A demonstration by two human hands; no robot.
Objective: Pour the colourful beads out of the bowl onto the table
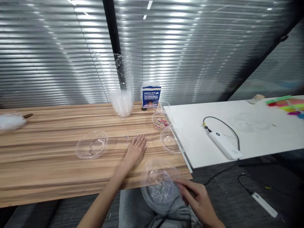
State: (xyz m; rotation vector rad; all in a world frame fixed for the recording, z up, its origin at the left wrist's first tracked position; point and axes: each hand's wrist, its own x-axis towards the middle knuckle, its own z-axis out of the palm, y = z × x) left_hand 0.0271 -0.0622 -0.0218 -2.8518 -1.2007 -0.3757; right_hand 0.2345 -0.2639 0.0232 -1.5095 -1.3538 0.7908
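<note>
Blue packet [151, 96], Chinese-printed, is stood at bench [54, 171]'s far edge; right edge is lined by clear containers [171, 148]. Left hand [137, 148] is laid flat, unclenched; film-filled tub [161, 190] is neared by right hand [194, 196], grip not discernible.

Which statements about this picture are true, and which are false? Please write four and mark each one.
1. The left hand lies on the wooden table. True.
2. The blue packet stands on the white table. False: the blue packet stands on the wooden table.
3. The right hand is at the side of a round container with crinkled clear plastic. True.
4. The small colourful pieces are on the floor. False: the pieces are in a clear bowl.
</note>
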